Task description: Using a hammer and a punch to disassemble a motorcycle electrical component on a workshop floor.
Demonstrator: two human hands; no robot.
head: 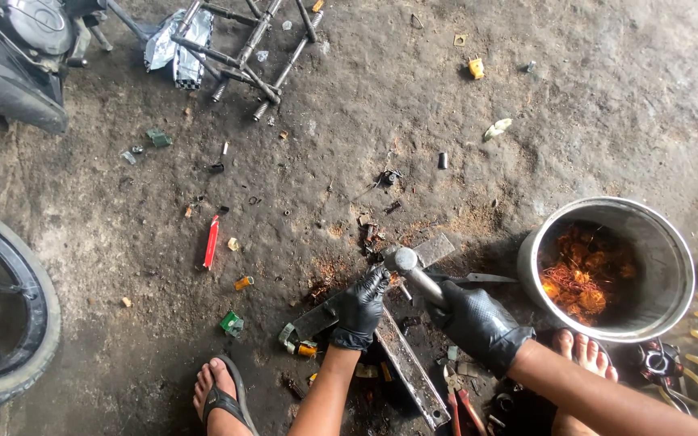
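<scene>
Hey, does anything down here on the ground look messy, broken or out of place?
Yes. Small scraps litter the dirt floor: a red strip, green bits, a yellow piece. Rusty orange debris is scattered near the hammer held by the right hand.

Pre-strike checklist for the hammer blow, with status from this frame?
1. Right hand grips the hammer handle: ok.
2. Left hand is clear of the hammer head: not ok, its fingers sit right beside it.
3. Workpiece under the head is seated: cannot tell, hidden by the hands.
4. Metal bar lies flat on the ground: ok.
5. Both hands are gloved: ok.
6. Feet are protected: not ok, left foot wears an open sandal.
</scene>
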